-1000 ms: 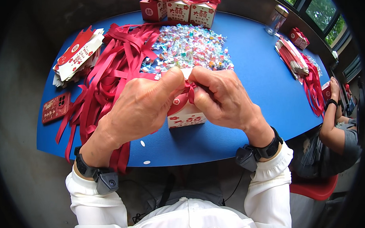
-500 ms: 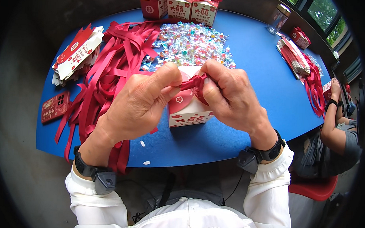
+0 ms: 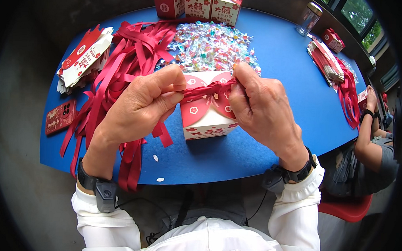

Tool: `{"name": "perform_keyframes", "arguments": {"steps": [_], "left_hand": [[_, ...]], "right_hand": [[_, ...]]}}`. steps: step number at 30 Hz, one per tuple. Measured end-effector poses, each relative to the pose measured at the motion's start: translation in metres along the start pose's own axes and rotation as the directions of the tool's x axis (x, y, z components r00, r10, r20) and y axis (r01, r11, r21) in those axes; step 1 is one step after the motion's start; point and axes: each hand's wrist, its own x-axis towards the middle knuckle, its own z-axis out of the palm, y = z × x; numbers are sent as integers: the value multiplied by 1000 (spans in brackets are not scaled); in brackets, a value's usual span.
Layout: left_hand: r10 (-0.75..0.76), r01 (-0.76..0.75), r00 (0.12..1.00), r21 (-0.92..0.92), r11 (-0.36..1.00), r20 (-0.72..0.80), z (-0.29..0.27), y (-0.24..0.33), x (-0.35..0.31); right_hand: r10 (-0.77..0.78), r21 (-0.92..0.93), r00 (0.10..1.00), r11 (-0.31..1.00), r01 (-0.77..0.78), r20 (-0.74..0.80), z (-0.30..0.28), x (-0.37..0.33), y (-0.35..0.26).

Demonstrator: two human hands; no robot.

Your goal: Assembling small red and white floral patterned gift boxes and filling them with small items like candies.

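Note:
A small white gift box (image 3: 208, 122) with red flower prints and red petal-shaped flaps stands upright near the table's front edge. Across its top runs a dark red ribbon (image 3: 209, 90), twisted or knotted in the middle and stretched taut. My left hand (image 3: 144, 106) pinches the ribbon at the box's left side, and a ribbon end hangs below that hand. On the right, my right hand (image 3: 263, 110) is closed on the other side of the ribbon. The fingertips of the right hand are partly hidden behind its knuckles.
Left of the box lie a heap of red ribbons (image 3: 112, 73), flat folded boxes (image 3: 86, 57) and a red phone (image 3: 61, 116). Wrapped candies (image 3: 212, 46) spread behind it. Finished boxes (image 3: 198, 8) stand at the back. A jar (image 3: 308, 18) and a seated person (image 3: 373, 140) are right.
My hands have moved apart, drawing the ribbon tight across the box top. More of the red flaps now shows between them.

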Motion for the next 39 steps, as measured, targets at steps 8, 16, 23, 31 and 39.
{"name": "perform_keyframes", "arguments": {"steps": [8,16,23,31,39], "left_hand": [[-55,65,994,-114,991,92,-17,-8,-1],[-127,159,981,-235,959,145,-34,-11,-5],[-120,159,983,-317,935,140,-38,-16,-5],[-146,174,983,-325,930,108,-43,-24,-7],[-157,174,985,-324,930,77,-42,-22,-8]], "right_hand": [[7,123,996,992,-18,88,-4,-1,8],[-13,177,988,984,-15,157,-10,1,6],[-58,202,982,979,21,179,-12,1,11],[-15,124,964,992,-18,266,-14,1,11],[19,152,972,987,-56,233,-7,0,16]]}}
